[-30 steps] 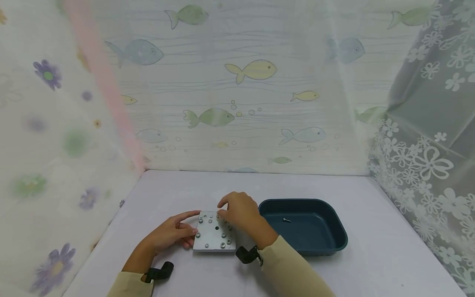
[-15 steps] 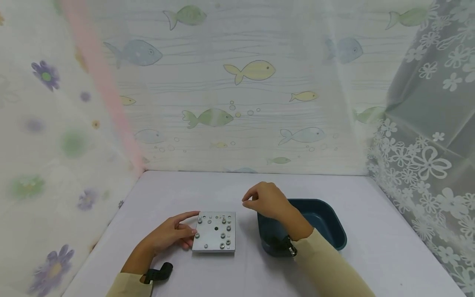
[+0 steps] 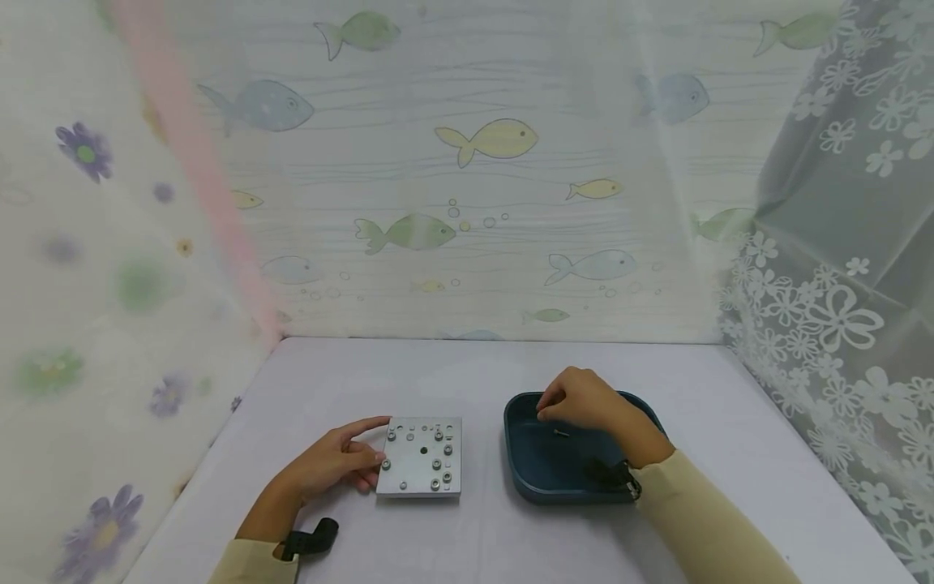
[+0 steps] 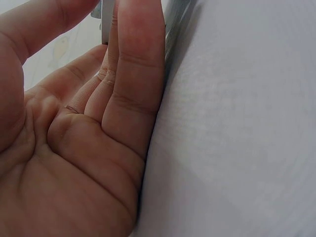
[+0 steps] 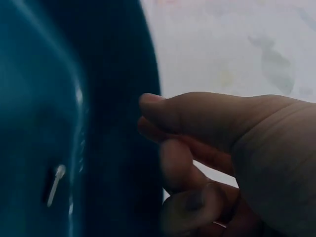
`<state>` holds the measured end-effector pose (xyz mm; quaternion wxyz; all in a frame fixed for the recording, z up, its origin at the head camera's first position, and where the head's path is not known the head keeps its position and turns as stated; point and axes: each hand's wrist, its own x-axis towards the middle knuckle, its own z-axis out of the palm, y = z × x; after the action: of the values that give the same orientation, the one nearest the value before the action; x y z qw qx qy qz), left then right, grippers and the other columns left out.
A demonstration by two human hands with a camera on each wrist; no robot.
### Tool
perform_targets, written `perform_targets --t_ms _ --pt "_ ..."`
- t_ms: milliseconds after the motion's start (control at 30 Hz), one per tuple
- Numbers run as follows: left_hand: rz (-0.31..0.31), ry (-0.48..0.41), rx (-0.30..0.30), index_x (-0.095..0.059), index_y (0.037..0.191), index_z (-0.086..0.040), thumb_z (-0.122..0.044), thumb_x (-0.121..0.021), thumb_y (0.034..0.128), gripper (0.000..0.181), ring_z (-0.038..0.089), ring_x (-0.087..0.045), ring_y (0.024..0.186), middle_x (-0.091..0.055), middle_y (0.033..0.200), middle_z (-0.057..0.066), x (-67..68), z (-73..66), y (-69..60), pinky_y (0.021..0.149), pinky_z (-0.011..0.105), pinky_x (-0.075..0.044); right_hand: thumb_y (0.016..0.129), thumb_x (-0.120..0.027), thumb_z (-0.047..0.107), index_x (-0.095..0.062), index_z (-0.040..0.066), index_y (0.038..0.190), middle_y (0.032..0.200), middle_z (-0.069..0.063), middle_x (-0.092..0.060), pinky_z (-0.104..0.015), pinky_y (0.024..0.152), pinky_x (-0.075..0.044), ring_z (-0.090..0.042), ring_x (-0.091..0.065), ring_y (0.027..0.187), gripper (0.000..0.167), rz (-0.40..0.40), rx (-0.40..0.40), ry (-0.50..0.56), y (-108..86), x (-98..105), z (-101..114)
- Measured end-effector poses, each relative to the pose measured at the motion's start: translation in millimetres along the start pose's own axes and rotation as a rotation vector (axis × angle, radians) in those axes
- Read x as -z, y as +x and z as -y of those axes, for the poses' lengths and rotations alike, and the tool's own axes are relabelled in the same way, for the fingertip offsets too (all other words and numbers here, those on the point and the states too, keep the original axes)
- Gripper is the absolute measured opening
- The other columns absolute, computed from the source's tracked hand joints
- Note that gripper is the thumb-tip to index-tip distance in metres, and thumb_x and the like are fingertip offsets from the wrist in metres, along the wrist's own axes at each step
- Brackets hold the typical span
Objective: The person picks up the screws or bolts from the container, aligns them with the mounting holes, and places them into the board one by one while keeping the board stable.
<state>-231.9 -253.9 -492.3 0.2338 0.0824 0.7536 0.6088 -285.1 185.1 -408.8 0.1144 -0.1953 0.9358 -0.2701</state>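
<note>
A square silver metal plate (image 3: 419, 457) with several socket-head screws and a dark hole near its middle lies on the table. My left hand (image 3: 336, 462) holds its left side, index finger stretched to the far left corner and thumb at the edge. In the left wrist view the palm and fingers (image 4: 136, 64) fill much of the picture, and only a sliver of plate shows. Over the back of a dark teal tray (image 3: 543, 491), my right hand (image 3: 584, 397) hovers with loosely bent fingers and nothing visible in them. One small screw (image 5: 57, 183) lies on the tray's floor, apart from the fingers.
A white cloth (image 3: 485, 539) covers the table. Fish-patterned curtain (image 3: 481, 243) hangs behind it, a flowered sheet (image 3: 109, 324) stands at the left, and lace (image 3: 839, 324) hangs at the right. The tray's raised wall surrounds the screw.
My right hand has left the plate's far right corner and moved right, over the tray. My left hand has stayed at the plate.
</note>
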Motion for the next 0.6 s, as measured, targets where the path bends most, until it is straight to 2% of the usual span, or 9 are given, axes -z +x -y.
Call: perform_targets --t_ms 233,433,600 --pt "0.003 0.002 -0.003 -0.037 0.161 -0.016 -0.023 -0.077 0.0942 0.078 0.023 -0.072 0.074 -0.075 0.089 0.016 -1.0 0.4 0.8 0.070 0.038 -0.064 0.087 -0.083 0.015 -0.084 0.014 0.096 0.083 0.007 -0.076 -0.030 0.069 -0.057 -0.010 -0.068 0.075 0.009 0.098 -0.023 0.008 -2.4 -0.3 -22.2" --pt "-0.009 0.017 0.000 -0.037 0.161 -0.016 -0.025 -0.077 0.0945 0.078 0.023 -0.073 0.074 -0.075 0.090 0.016 -0.9 -0.7 0.8 0.071 0.039 -0.064 0.087 -0.084 0.016 -0.084 0.016 0.098 0.081 0.004 -0.077 -0.031 0.060 -0.057 -0.014 -0.068 0.069 0.011 0.128 -0.063 0.057 -2.0 -3.3 -36.3" --pt "-0.014 0.017 0.009 -0.037 0.161 -0.016 -0.025 -0.077 0.0945 0.078 0.023 -0.072 0.074 -0.076 0.090 0.015 -1.2 -1.0 -0.4 0.071 0.039 -0.064 0.087 -0.084 0.018 -0.084 0.018 0.102 0.083 0.005 -0.078 -0.031 0.060 -0.057 -0.013 -0.068 0.071 0.014 0.143 -0.046 0.084 0.4 -7.7 -49.3"
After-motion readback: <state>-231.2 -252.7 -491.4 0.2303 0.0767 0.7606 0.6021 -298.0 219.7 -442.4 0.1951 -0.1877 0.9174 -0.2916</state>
